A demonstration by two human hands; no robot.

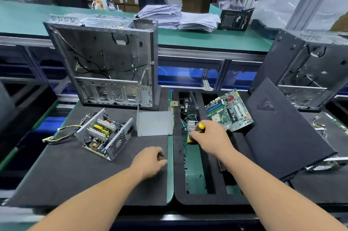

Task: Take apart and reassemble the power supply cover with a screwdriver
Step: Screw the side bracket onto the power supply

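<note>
The power supply (104, 134) lies open on the dark mat (75, 170) at the left of our surface (170, 148), its circuit board, coils and finned heat sinks exposed inside the perforated metal housing. A bundle of yellow and black wires (62, 132) trails from its left end across the mat. Its cover (154, 123), a bent sheet of grey metal, sits just beside it to the right, one flange standing upright.

Our right hand (209, 136) grips the screwdriver (195, 132) by its yellow and black handle, fingers curled around it, above the black foam tray (177, 155) to the right of the mat. Our left hand (150, 161) hovers over the mat's right edge with fingers loosely curled; we cannot tell whether it pinches anything small.

In the tray's far compartment a green motherboard (229, 111) lies tilted, and small screws and wires are scattered along the green floor of the near slot. A dark side panel (282, 132) leans across the tray's right side.

Behind the power supply stands an empty computer case (105, 61), its open side facing us, cables hanging inside. A second case (305, 68) stands at the far right. On the green bench beyond, stacks of paper (178, 17) rest beside a black box (235, 20).
</note>
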